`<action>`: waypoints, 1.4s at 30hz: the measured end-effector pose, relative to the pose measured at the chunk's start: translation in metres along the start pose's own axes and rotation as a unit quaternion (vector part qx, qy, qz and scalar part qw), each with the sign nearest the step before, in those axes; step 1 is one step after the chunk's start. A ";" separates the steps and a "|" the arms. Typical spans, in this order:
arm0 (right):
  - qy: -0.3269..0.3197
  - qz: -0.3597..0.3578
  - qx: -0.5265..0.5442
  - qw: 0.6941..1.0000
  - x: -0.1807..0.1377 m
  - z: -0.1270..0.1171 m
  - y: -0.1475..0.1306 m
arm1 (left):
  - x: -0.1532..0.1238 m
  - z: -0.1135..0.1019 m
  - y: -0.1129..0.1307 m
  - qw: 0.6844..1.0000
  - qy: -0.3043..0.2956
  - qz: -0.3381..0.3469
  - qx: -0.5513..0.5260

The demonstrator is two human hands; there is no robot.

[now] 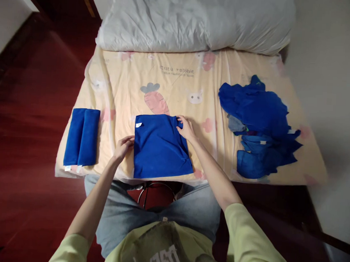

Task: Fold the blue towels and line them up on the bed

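Note:
A blue towel lies spread out flat in front of me, lightly creased toward its right side, with a white tag near its upper left corner. At that towel's upper right corner, my right hand has thumb and fingers curled on the cloth, gripping it. My left hand rests by the left edge with fingers stretched out and their tips touching the border. Folded blue towels lie side by side at the left, white tags showing at their lower ends. To the right is a loose heap of blue towels.
All this lies on a bed with a yellow printed sheet. A rolled pale quilt stretches across the back. Within the heap shows a greyish cloth. A wall stands at the right, and dark red floor at the left.

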State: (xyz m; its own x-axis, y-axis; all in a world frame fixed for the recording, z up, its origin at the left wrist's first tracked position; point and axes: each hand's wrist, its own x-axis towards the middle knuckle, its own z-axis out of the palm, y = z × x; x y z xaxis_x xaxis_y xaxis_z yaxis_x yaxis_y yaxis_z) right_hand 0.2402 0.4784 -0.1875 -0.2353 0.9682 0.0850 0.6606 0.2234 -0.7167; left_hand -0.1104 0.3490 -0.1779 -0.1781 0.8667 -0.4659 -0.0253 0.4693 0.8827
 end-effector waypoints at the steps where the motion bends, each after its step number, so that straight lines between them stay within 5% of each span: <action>1: 0.004 -0.001 -0.015 1.000 0.000 0.000 0.000 | 0.008 0.001 0.003 1.000 -0.004 0.013 0.005; 8: 0.069 0.069 -0.057 0.994 0.018 -0.004 0.015 | 0.058 0.013 0.030 0.974 0.049 0.156 0.159; 14: 0.132 0.200 0.053 0.969 0.035 -0.011 0.047 | 0.086 0.028 0.049 0.962 0.063 0.116 0.240; 18: 0.135 0.174 0.092 0.971 0.038 -0.009 0.053 | 0.103 0.035 0.057 0.928 0.106 0.125 0.336; 22: 0.115 0.146 0.107 0.977 0.041 -0.008 0.054 | 0.118 0.037 0.066 0.906 0.082 0.128 0.394; 29: 0.120 0.110 0.095 0.982 0.045 -0.007 0.065 | 0.128 0.031 0.079 0.898 0.039 0.131 0.418; 35: 0.159 0.098 0.072 0.980 0.073 0.003 0.074 | 0.145 0.036 0.098 0.910 0.105 0.161 0.368; 39: 0.152 0.070 0.023 0.986 0.075 0.000 0.058 | 0.151 0.045 0.098 0.916 0.129 0.163 0.344; 42: 0.175 0.025 -0.029 0.984 0.033 -0.012 0.027 | 0.117 0.044 0.083 0.907 0.186 0.186 0.328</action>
State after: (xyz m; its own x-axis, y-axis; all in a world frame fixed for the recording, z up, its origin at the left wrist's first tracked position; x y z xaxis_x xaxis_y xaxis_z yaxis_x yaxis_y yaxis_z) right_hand 0.2584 0.5181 -0.1959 0.0518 0.9557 0.2898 0.7072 0.1698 -0.6863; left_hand -0.0899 0.4971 -0.1618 -0.3777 0.9258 0.0177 0.6744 0.2620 0.6904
